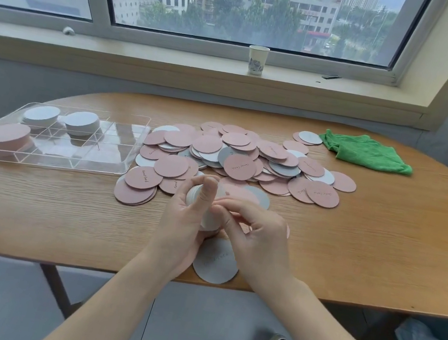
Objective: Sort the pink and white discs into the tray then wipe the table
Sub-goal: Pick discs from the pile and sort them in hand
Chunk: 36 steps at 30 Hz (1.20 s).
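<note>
Nearest: our white disc (216, 260), flat on the counter (351, 250) under our wrists. Left grip (184, 216) curls round a white stack (209, 212); right grip (254, 231) pinches its edge. Beyond: mixed pile (241, 158). Far left: tray (119, 152). Far right: cloth (368, 152).

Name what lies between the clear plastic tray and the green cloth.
Head view: the loose pile of pink and white discs covers the wooden table between tray and cloth.
</note>
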Tool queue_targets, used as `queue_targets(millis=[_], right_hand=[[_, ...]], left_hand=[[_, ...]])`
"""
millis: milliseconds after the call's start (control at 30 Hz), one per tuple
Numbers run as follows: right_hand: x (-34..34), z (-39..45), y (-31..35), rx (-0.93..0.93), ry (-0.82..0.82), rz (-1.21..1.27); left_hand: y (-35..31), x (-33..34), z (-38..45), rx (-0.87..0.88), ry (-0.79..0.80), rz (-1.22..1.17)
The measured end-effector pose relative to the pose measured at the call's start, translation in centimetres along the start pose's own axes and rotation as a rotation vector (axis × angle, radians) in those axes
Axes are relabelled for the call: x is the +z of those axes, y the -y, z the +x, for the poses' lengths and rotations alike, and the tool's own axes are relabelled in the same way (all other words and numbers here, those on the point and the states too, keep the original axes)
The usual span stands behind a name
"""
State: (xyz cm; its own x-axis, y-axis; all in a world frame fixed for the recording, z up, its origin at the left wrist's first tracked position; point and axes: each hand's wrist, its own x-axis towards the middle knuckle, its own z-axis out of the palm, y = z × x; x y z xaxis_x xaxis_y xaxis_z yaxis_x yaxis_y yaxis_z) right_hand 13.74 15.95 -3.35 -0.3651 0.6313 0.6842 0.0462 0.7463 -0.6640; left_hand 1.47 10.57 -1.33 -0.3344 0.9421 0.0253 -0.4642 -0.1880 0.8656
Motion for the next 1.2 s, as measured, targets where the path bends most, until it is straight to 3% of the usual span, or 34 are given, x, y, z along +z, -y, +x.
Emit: queue_targets(millis=[200, 367, 767, 1200], right_hand=[[-0.7, 0.2, -0.4, 0.053, 0.122, -0.012], [-4.7, 1.7, -2.4, 0.166, 0.084, -0.131], [-13.1, 12.3, -12.2, 0.403, 0.075, -0.577], [-14.9, 22.0, -22.9, 0.554, 0.219, -0.713]], left_hand=[[-0.2, 0.4, 0.1, -0.040, -0.097, -0.040], [-0.6, 0.1, 0.9, -0.042, -0.105, 0.052], [-1.7, 4.1, 5.3, -0.075, -0.012, 0.165], [-0.6, 6.2, 9.7, -0.128, -0.027, 0.228]])
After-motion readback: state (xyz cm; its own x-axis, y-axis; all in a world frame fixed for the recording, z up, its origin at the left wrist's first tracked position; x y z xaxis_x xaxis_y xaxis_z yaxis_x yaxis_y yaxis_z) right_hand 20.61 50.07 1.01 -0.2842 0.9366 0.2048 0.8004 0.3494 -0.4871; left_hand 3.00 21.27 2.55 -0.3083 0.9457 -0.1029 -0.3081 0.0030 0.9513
